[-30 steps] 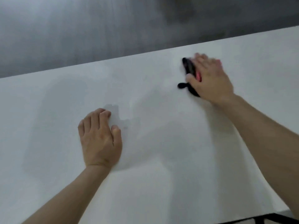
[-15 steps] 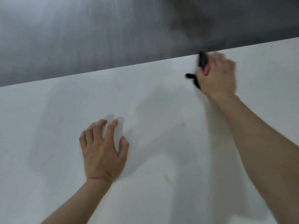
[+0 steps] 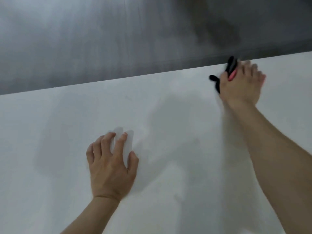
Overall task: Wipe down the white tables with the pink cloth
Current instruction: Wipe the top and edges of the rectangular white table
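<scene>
**Cloth at the far edge, open counter below and to the left**

Head view: in the upper right of the frame the right hand (image 3: 243, 85), blurred, holds the pink cloth (image 3: 232, 76) bunched under palm and thumb, with dark parts of it sticking out to the left. The cloth sits right at the far edge of the white counter (image 3: 168, 115). The left hand (image 3: 109, 164), lower centre, holds nothing, its bent fingertips propped on the counter, well apart from the cloth. The next stroke probably runs down-frame or leftward.

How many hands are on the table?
2: the left hand rests mid-table; the right hand holds the cloth at its far edge.
</scene>
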The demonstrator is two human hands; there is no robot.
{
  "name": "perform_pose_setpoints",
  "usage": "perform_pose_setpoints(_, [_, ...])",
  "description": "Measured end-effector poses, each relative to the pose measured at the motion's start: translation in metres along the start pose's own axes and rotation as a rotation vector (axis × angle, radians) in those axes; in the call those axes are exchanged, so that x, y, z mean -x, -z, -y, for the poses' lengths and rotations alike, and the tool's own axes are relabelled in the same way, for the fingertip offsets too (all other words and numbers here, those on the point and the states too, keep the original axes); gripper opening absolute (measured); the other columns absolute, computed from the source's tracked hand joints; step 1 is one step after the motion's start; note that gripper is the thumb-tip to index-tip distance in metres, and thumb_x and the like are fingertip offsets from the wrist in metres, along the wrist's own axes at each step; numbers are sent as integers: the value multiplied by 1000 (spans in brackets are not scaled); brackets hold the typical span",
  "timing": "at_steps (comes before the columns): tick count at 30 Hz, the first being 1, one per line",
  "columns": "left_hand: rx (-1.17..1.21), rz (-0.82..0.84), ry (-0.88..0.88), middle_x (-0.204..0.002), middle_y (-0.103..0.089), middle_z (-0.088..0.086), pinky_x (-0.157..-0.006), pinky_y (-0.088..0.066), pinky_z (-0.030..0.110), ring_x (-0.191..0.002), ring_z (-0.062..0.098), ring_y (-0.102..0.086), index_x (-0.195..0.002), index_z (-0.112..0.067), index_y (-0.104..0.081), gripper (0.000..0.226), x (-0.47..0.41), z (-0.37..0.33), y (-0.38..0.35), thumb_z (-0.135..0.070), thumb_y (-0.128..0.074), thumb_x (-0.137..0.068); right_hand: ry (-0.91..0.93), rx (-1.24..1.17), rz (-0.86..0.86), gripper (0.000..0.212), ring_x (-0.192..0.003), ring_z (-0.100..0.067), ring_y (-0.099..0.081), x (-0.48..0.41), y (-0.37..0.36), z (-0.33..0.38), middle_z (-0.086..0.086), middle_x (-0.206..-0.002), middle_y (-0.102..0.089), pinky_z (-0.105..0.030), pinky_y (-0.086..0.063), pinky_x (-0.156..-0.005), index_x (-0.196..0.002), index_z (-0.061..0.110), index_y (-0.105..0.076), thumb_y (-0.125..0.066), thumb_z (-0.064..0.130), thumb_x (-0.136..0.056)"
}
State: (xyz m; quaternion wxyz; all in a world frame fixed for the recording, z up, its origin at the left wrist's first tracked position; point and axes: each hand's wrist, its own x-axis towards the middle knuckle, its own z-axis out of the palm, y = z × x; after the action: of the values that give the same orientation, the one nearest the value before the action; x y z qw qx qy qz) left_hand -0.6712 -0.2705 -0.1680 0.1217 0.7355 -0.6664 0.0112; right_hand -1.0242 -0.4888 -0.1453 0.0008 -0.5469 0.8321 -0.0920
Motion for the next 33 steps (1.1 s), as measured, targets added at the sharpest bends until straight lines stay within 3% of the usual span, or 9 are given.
perform_pose_setpoints(3, [-2, 7, 5, -146, -52, 12, -119, -35, 62, -137, 42, -49, -145, -19, -64, 58, 0, 1, -1, -48, -51, -96, -123, -57, 17, 78, -166, -36, -15, 31, -4, 71, -17, -179, -20, -52, -4, -136, -170, 6, -26, -26, 47, -103])
perform_pose_setpoints(7, [-29, 1, -6, -147, -52, 12, -118, -36, 60, -137, 41, -49, -146, -20, -63, 58, 1, 2, 0, -47, -53, -96, 697, -155, 201, 72, -168, -25, -14, 133, -21, 239, -7, -179, -24, -43, 1, -136, -170, 14, -30, -40, 47, -107])
perform_pose_setpoints(10, [-34, 2, -8, -148, -51, 11, -119, -35, 58, -138, 40, -48, -147, -22, -61, 57, 1, 2, -2, -49, -52, -98, 945, -167, 286, 67, -166, -21, -17, 145, -19, 241, 0, -177, -30, -41, -3, -135, -168, 23, -36, -41, 50, -106])
perform_pose_setpoints(13, [-25, 1, -4, -146, -51, 11, -118, -36, 61, -137, 41, -49, -146, -20, -62, 58, 0, 3, -2, -49, -50, -97, 736, -189, 175, 68, -166, -22, -20, 87, -19, 149, -1, -177, -32, -41, -7, -135, -167, 26, -38, -44, 52, -105])
perform_pose_setpoints(17, [13, -9, -5, -145, -51, 12, -117, -36, 62, -136, 42, -48, -145, -19, -62, 58, 1, 1, -1, -48, -49, -97, 98, -49, 61, 73, -168, -32, -7, 2, -1, 4, -15, -181, -9, -51, -4, -136, -171, 22, -30, -32, 57, -107])
perform_pose_setpoints(20, [4, -24, 3, -146, -51, 14, -118, -36, 62, -136, 42, -48, -145, -18, -62, 58, 0, -1, -2, -47, -51, -96, -166, -47, -2, 75, -163, -38, -19, 9, -4, 33, -22, -174, -23, -53, -9, -135, -166, 8, -35, -31, 53, -106])
perform_pose_setpoints(23, [4, -12, -3, -146, -52, 13, -117, -37, 61, -136, 41, -48, -145, -19, -63, 58, 1, 0, 2, -47, -51, -96, 136, -122, 31, 69, -153, -34, -37, 62, -12, 153, -17, -160, -47, -48, -15, -132, -156, 2, -45, -36, 49, -106])
perform_pose_setpoints(28, [-24, 11, -7, -148, -51, 11, -118, -36, 58, -138, 40, -48, -148, -23, -58, 59, 0, 0, 1, -49, -51, -96, 896, -167, 266, 70, -166, -22, -21, 152, -19, 260, -6, -176, -32, -39, -5, -135, -167, 11, -35, -39, 53, -111])
perform_pose_setpoints(33, [-23, 21, 10, -147, -52, 12, -118, -36, 61, -137, 41, -48, -145, -20, -63, 58, 1, 1, 2, -50, -49, -97, 569, -207, 118, 64, -161, -26, -31, 62, -16, 107, -6, -170, -43, -43, -15, -133, -162, 14, -46, -42, 51, -110])
